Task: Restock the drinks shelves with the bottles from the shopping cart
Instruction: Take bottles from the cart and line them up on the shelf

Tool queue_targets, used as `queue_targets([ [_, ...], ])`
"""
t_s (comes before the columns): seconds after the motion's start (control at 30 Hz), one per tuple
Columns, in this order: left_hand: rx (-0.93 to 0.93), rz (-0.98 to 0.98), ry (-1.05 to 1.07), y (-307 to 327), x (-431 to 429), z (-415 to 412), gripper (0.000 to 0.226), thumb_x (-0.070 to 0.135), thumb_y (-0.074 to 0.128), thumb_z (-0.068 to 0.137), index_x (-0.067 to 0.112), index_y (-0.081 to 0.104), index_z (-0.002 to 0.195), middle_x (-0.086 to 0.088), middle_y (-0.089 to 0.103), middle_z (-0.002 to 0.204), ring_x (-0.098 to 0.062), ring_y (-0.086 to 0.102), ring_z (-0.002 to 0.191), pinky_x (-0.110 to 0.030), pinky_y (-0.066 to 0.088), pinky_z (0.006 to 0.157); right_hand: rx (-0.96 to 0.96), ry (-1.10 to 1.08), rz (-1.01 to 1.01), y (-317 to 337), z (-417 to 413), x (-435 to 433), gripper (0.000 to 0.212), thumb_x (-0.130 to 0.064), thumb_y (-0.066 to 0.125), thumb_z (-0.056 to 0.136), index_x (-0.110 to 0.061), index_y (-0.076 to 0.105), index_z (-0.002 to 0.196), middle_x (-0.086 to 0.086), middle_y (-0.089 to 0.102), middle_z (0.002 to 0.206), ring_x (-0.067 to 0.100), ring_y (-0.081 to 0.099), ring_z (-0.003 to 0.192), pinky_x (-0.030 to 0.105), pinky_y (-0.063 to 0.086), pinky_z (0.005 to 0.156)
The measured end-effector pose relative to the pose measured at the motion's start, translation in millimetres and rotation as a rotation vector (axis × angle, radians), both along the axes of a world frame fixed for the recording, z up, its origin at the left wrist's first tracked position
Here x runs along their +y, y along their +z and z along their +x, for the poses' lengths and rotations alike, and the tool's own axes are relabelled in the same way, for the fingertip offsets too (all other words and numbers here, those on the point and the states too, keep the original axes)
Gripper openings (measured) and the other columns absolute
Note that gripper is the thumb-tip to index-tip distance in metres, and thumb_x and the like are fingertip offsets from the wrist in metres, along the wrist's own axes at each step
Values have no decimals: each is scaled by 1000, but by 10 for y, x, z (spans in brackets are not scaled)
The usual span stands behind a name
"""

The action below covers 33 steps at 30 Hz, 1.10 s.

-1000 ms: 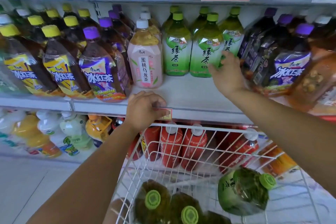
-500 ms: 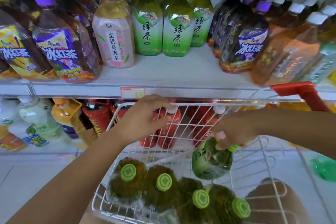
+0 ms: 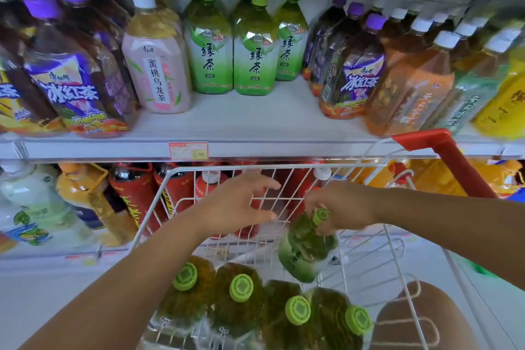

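**Green tea bottle (image 3: 305, 256) hangs higher and straighter now**

Right hand (image 3: 343, 207) has lifted it by the neck, fingers curled just under the lime cap (image 3: 321, 214), over the shopping cart (image 3: 255, 168). Left hand (image 3: 238, 206) let go of the rim and is spread, empty. Looks full, so probably heavy and slick; I'd cup the body too. Green label, see-through plastic.

At your twelve o'clock, bare shelf (image 3: 250, 119) lies open before the green tea bottles (image 3: 254, 45); the pink bottle (image 3: 157, 65) crowds eleven, purple-capped bottles (image 3: 355, 71) one, and the cart's red handle (image 3: 426, 140) juts at two.
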<state>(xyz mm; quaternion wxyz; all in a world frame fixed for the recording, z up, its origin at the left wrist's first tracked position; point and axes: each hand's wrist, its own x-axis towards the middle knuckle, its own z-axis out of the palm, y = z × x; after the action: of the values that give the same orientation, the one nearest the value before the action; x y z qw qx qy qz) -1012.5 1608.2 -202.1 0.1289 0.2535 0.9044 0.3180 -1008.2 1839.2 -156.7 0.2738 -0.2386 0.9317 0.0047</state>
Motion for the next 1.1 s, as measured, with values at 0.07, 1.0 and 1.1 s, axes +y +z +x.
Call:
queue_targets([
  [0.07,-130,36,1,-34,-5,15,74,44,77,78,44,39,142,19,36,148,2,43,127,-29,39,107,-8,-14,-145,153,17,-64,23,-25,70,83,-24,61,104,-31,55,59,-11,55,59,9,36,51],
  [1.0,408,38,468,516,-683,-673,87,80,57,64,28,57,134,4,53,140,-19,48,130,-34,38,107,463,-687,-1220,449,-1012,-340,102,-36,94,46,-27,42,134,-8,63,121,13,60,112,42,49,99],
  [1.1,510,-191,540,142,-992,-714,82,88,38,58,38,68,115,10,63,125,-22,55,117,-42,45,91,479,-754,-1160,376,-1230,-264,95,-27,92,53,-25,43,135,-5,63,120,17,60,111,41,48,101],
])
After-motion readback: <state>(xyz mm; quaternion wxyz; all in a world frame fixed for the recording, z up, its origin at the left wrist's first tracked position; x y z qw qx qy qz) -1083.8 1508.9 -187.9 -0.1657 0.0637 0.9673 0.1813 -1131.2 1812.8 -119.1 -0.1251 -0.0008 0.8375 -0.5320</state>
